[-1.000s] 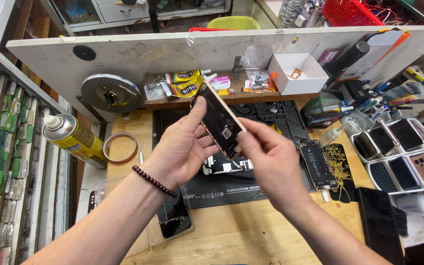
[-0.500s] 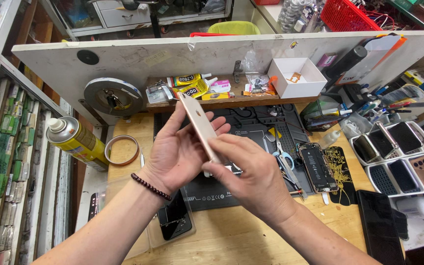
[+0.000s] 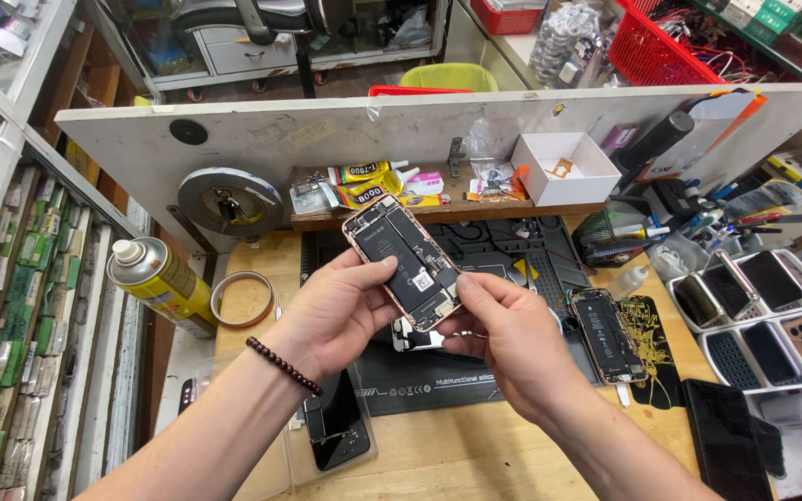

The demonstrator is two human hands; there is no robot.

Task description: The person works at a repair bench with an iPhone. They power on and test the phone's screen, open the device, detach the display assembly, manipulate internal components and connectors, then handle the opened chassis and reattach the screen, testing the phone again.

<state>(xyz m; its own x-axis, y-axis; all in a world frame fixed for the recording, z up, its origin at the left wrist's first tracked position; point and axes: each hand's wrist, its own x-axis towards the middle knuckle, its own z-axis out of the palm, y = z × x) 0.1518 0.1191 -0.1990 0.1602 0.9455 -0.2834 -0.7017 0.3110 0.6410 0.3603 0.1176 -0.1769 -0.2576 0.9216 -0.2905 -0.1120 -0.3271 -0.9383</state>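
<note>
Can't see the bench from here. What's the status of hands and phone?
Left hand and right hand both grip the opened phone, insides facing up, above the black mat. Second opened phone lies right. Nothing blocking.

Wooden table (image 3: pixel 475 455) in a cramped repair shop, white partition board (image 3: pixel 345 139) along its back edge, shelves of small boxed stock (image 3: pixel 11 306) at left, red wire basket (image 3: pixel 661 51) behind, tiled floor (image 3: pixel 345 79), even bright light

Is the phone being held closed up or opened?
Opened. The phone, gripped between left hand and right hand, has no screen on: its dark battery and internal boards face the camera.
</note>
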